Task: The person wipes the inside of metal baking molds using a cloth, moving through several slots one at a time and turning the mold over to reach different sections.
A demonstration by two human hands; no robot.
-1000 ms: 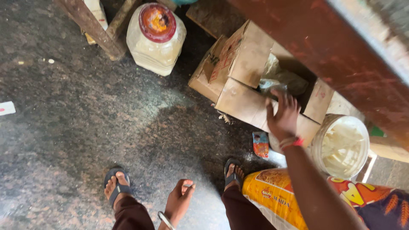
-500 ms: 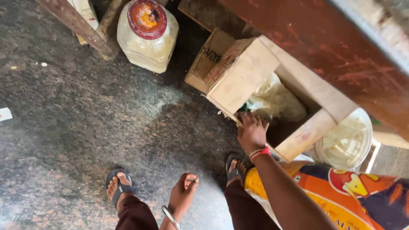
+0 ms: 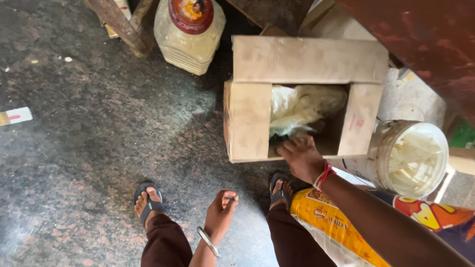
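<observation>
Right hand (image 3: 303,157) (red thread at the wrist) rests with fingers spread on the near edge of an open cardboard box (image 3: 247,123) on the stone floor (image 3: 89,148), holding crumpled plastic bags (image 3: 292,109). Left hand (image 3: 221,211) hangs loosely open, empty, between sandalled feet.

Hidden and cut-off parts around the cardboard box

I cannot see the fingertips of my right hand (image 3: 303,159); they go under the pale plastic bag (image 3: 292,110) inside the cardboard box (image 3: 250,121). The box bottom is dark to me. The plastic jar (image 3: 189,30) and the yellow sack (image 3: 329,230) are cut by the picture edges.
</observation>
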